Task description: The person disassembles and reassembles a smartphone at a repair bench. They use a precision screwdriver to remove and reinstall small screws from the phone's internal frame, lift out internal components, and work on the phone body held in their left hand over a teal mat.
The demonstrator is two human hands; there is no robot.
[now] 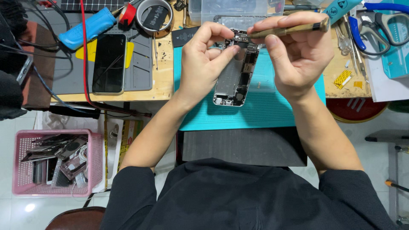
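Observation:
An opened phone body [235,81] with bare metal and circuit parts lies on a teal mat [255,113]. My left hand [203,64] rests on its left side, thumb and forefinger pinched at a small part near the phone's upper end. My right hand [298,51] grips a slim brass-coloured screwdriver [289,30], held nearly level, with its tip at the same upper spot of the phone.
A black phone [109,63] lies on a grey mat [140,72] at the left, near a blue tool [87,27] and a tape roll [154,17]. Scissors [383,25] and tweezers sit at the right. A pink basket [55,164] of phone parts stands on the floor.

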